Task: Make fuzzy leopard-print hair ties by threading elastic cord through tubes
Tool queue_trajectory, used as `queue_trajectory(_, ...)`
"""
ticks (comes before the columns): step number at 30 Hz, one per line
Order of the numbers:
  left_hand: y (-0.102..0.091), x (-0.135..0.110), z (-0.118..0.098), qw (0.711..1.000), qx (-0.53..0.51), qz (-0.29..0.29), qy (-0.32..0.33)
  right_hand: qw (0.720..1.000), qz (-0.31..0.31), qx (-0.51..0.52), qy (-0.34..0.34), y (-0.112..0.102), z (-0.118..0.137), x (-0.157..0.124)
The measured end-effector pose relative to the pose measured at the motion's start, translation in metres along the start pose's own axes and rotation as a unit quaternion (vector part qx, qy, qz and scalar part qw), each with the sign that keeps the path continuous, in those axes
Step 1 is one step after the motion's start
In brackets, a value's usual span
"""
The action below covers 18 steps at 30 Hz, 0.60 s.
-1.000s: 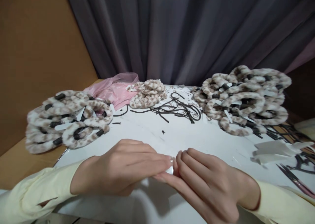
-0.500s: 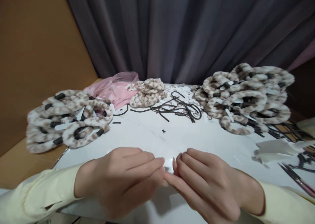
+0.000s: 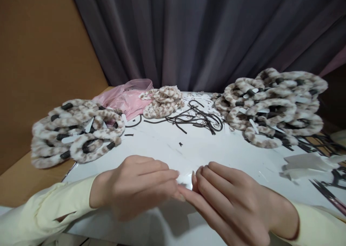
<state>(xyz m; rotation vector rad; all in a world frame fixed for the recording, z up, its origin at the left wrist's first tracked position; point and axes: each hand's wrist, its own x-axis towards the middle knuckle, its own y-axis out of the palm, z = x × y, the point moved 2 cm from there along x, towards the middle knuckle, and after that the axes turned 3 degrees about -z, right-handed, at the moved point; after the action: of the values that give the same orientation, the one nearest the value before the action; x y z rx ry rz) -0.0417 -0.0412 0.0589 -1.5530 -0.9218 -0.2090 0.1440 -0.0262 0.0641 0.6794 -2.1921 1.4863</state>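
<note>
Over the front of the white table, my left hand and my right hand meet at the fingertips. The left fingers are closed in a pinch. My right hand is curled, its index finger stretched to the left fingertips. Whatever they pinch is hidden or too small to name; a pale, shiny patch shows between the fingertips. Beyond the hands lie a small black scrap and a tangle of black cords.
Spotted plush rings with black bands and white tags form a left pile and a right pile. More plush and a pink plastic bag are at the back. Scissors and crumpled white paper lie right.
My left hand has turned slightly and its wrist has shifted right and up. The right hand has moved slightly right. The fingertips still meet, and the view has shifted a little.
</note>
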Motion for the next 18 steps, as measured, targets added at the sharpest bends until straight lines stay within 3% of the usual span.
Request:
queue_trajectory(2, -0.0016, -0.0029, 0.0008, 0.999, 0.016, 0.012, 0.047, 1.000, 0.001, 0.014, 0.006, 0.0002, -0.0003, -0.0001)
queue_trajectory(8, -0.0004, 0.0027, -0.0020, 0.999, -0.009, 0.030, 0.013, 0.999, -0.005, 0.025, 0.031, 0.0006, 0.0009, -0.0009)
queue_trajectory(14, 0.0018, 0.0011, -0.0028, 0.999, -0.040, -0.011, -0.030, 0.999, -0.010, 0.024, 0.020, 0.0003, 0.0011, 0.0015)
queue_trajectory(18, 0.0027, -0.0014, -0.0032, 1.000, 0.001, -0.013, 0.000, 0.999, -0.007, 0.027, 0.021, 0.0003, -0.0001, 0.0029)
